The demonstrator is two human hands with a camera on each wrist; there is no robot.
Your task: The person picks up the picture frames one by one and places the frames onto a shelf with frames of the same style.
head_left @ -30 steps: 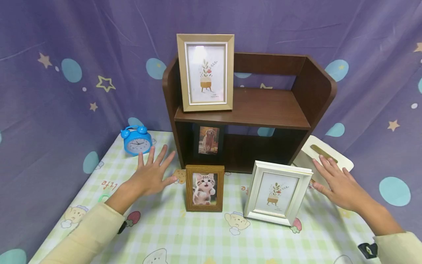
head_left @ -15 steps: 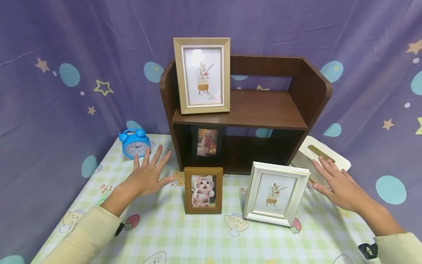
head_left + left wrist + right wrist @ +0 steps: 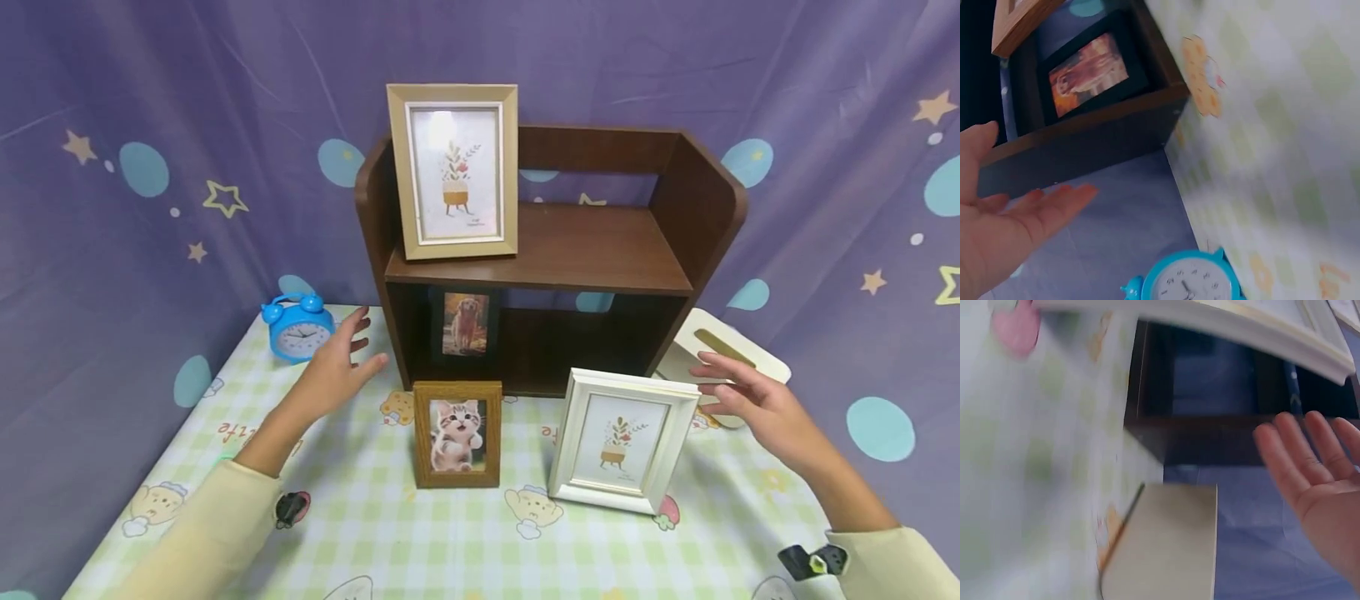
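My left hand point(image 3: 337, 371) is held over the table, turned thumb up with its fingers reaching forward, between the blue alarm clock point(image 3: 302, 335) and the shelf. Nothing is in it. My right hand point(image 3: 765, 408) is just right of the white picture frame point(image 3: 561, 450), palm turned inward, fingers loosely bent and holding nothing. That frame stands slightly angled on the table, showing a potted plant print. Left of it stands a brown wooden picture frame point(image 3: 422, 433) with a kitten photo. In the right wrist view, the fingers point(image 3: 1300, 447) lie below the white frame's edge.
A dark brown two-tier shelf point(image 3: 607, 250) stands at the back. A beige picture frame point(image 3: 510, 167) is on its upper tier, a black one with a dog photo point(image 3: 465, 325) on the lower. A white box point(image 3: 768, 367) with a gold slot sits right of the shelf.
Both hands have turned from palm down with spread fingers to palms facing inward, fingers closer together. The head view has shifted slightly. The frames and clock stay in place.
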